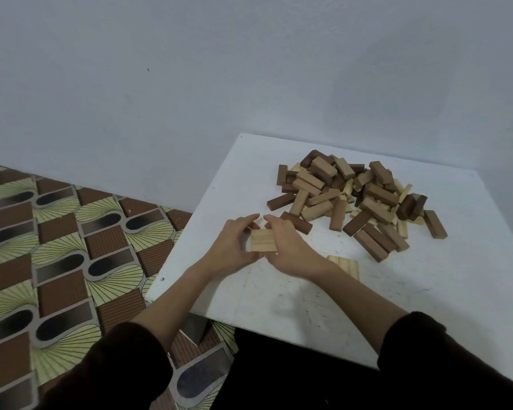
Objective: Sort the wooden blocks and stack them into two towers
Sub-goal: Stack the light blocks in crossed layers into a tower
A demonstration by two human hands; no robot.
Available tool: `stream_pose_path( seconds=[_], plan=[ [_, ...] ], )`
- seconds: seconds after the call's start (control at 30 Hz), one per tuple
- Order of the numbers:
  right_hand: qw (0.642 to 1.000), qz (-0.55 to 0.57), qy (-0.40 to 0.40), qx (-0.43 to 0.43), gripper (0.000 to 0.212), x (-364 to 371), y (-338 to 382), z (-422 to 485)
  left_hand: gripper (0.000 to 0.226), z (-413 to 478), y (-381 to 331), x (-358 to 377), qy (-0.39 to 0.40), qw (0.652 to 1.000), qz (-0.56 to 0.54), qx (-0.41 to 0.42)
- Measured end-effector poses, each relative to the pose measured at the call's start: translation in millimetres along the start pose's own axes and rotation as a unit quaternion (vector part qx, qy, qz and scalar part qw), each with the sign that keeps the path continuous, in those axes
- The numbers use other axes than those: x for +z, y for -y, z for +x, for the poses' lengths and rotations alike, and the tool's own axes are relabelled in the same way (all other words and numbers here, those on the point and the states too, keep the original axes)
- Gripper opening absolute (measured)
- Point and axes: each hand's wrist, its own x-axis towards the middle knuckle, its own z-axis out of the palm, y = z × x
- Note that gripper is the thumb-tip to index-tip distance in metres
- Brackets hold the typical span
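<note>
Left grip [234,247] and right grip [290,251] clasp my pale blocks [263,240] between them; the pile [353,196] lies beyond, nearer right.

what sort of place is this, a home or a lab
Most likely a room in a home, not a lab: a patterned floor covering, a plain painted wall, and a white table where the left hand and right hand hold light blocks beside a pile of wooden blocks.
</note>
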Motion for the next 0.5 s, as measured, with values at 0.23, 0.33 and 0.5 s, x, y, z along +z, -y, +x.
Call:
stream_pose_path(
  seconds=[0.23,0.33,0.5],
  plan=[
    [1.000,0.018,0.011,0.006,0.073,-14,-4,-2,0.081,3,-13,-3,0.001,1.000,-0.010,-0.016],
    [0.999,0.037,-0.020,-0.010,0.074,-38,-9,-15,0.076,10,-36,-1,-0.004,0.999,-0.030,0.034],
    [0.999,0.026,-0.046,0.005,0.075,-79,-31,-51,0.076,21,-81,22,0.045,0.993,-0.071,0.086]
  ],
)
